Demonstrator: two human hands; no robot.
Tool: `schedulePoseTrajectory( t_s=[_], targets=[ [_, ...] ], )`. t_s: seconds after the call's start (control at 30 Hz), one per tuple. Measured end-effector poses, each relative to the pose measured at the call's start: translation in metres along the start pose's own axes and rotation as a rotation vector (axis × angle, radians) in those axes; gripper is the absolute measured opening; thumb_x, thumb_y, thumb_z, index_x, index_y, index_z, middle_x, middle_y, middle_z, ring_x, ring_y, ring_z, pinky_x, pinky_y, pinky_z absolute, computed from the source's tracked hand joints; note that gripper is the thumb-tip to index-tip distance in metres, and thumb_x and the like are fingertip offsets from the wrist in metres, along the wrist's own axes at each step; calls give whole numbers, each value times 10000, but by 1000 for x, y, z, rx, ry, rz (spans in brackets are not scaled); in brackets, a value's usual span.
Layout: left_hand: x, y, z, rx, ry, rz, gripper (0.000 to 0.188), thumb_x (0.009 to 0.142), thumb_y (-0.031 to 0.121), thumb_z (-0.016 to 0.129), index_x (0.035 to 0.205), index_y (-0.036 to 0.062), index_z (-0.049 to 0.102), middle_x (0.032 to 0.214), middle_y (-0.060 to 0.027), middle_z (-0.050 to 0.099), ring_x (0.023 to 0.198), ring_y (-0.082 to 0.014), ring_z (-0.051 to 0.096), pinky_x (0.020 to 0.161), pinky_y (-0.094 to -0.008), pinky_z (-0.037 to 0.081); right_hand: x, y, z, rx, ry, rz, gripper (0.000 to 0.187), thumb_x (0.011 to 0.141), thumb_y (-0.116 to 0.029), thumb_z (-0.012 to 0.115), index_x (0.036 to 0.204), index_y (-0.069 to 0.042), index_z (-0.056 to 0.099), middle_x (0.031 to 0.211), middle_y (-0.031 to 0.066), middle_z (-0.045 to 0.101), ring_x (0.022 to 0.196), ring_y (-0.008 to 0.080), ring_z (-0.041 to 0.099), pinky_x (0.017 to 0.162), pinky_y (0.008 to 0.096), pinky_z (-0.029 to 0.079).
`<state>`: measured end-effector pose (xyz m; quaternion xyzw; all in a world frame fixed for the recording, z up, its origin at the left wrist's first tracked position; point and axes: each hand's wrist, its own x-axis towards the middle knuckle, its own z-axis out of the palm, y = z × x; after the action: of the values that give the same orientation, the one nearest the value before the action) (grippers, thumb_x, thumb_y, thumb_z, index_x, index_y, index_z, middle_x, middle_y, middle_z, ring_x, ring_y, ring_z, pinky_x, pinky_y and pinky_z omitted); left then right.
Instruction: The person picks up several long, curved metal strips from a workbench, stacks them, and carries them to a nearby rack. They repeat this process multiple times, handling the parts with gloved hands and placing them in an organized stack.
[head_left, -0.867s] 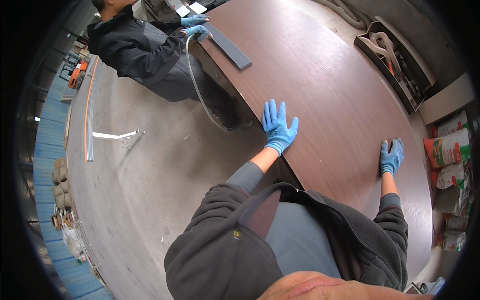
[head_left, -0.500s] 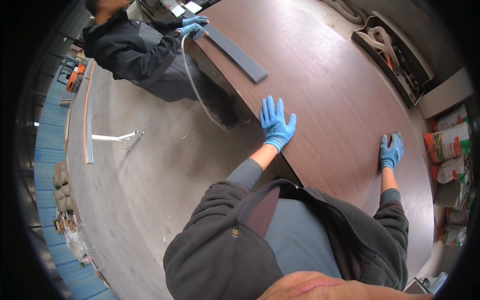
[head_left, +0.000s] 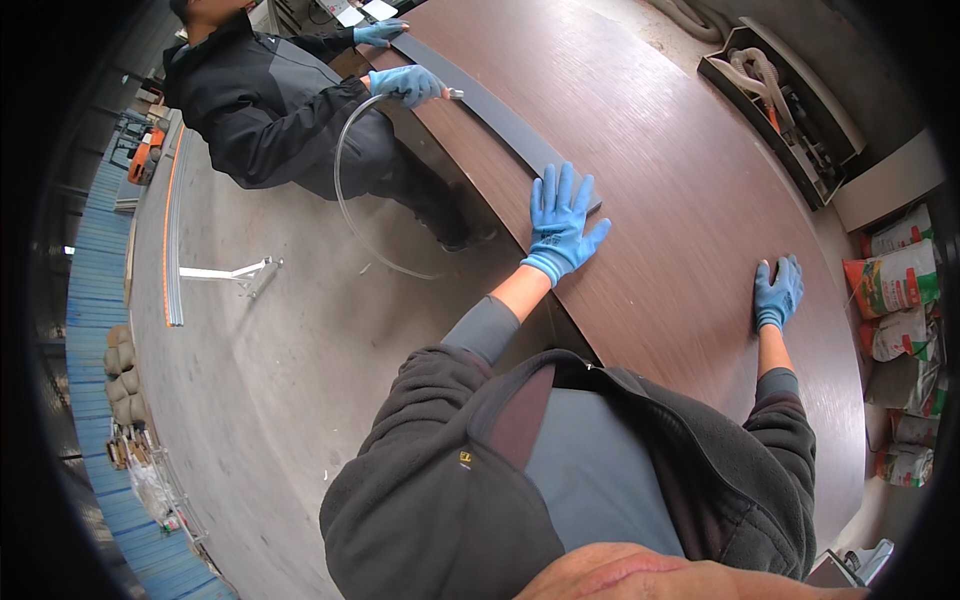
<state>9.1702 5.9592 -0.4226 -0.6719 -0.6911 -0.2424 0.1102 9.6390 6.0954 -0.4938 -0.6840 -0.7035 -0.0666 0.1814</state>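
Grey strip now reaches under the left hand

The left hand (head_left: 563, 232) lies palm down with its fingers spread. It grasps nothing; its fingers cover part of the near end of the grey strip (head_left: 490, 112), and a corner appears just beside them. How firmly it presses, I cannot tell. The right hand (head_left: 778, 295) rests on the brown table (head_left: 680, 225), well apart to the right, released, with nothing visible in it.

A moment ago the strip's end was short of the left hand; now it has come along the table to it, so this hand is able to steady that end.

Ahead of the left hand, the co-worker's nearer hand (head_left: 408, 85) is closed around the nozzle (head_left: 455, 94) of a clear hose (head_left: 338, 165). It has parted from the co-worker's other hand (head_left: 378, 33), which is at the far part of the strip.

To the right of the right hand stand printed sacks (head_left: 893, 280); their contents are hidden. Farther, ahead of the right hand, an open long box (head_left: 815, 85) contains a pale bent hose (head_left: 765, 75) and some dark parts, which I cannot identify.
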Motion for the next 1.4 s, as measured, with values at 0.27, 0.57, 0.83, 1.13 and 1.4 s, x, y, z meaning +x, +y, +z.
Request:
schedulePoseTrajectory(
  t_s=[0.27, 0.57, 0.83, 1.13, 1.4],
  targets=[
    [-16, 8, 9, 60, -208, 31, 1008, 964, 713, 609, 1677, 27, 416, 1740, -251, 371, 1630, -448, 306, 1322, -628, 176, -6, -2, -5, -15, -33, 39, 607, 1032, -530, 655, 1401, -49, 683, 1643, 168, 558, 1572, 359, 439, 1285, 512, 315],
    [-25, 21, 2, 41, -214, 39, 1024, 954, 704, 631, 1674, 9, 414, 1734, -248, 388, 1620, -446, 329, 1319, -614, 207, 1, -5, -3, -37, -44, 35, 604, 1029, -532, 659, 1394, -52, 687, 1637, 178, 562, 1574, 375, 433, 1279, 519, 320],
    [-58, 72, -4, -21, -262, 49, 1065, 949, 730, 609, 1677, -15, 388, 1722, -311, 364, 1611, -501, 304, 1312, -645, 189, -5, -9, -4, 11, 39, 25, 605, 1007, -501, 686, 1416, -56, 664, 1624, 186, 569, 1554, 388, 449, 1258, 536, 341],
    [-85, 162, -10, -340, -322, 340, 725, 952, 460, 718, 1474, -32, 610, 1539, -315, 556, 1450, -508, 503, 1228, -592, 375, -25, -210, -56, 627, -59, -590, 810, 889, -508, 828, 1471, 5, 594, 1523, 275, 607, 1387, 456, 590, 1142, 537, 479],
    [-90, 112, -41, -556, 11, 476, 403, 908, 193, 777, 1255, -10, 753, 1361, -252, 716, 1270, -445, 689, 1088, -520, 555, -31, -268, -63, 345, -354, -435, 830, 888, -469, 818, 1541, -59, 510, 1394, 231, 682, 1219, 427, 676, 1021, 531, 553]
  ],
)
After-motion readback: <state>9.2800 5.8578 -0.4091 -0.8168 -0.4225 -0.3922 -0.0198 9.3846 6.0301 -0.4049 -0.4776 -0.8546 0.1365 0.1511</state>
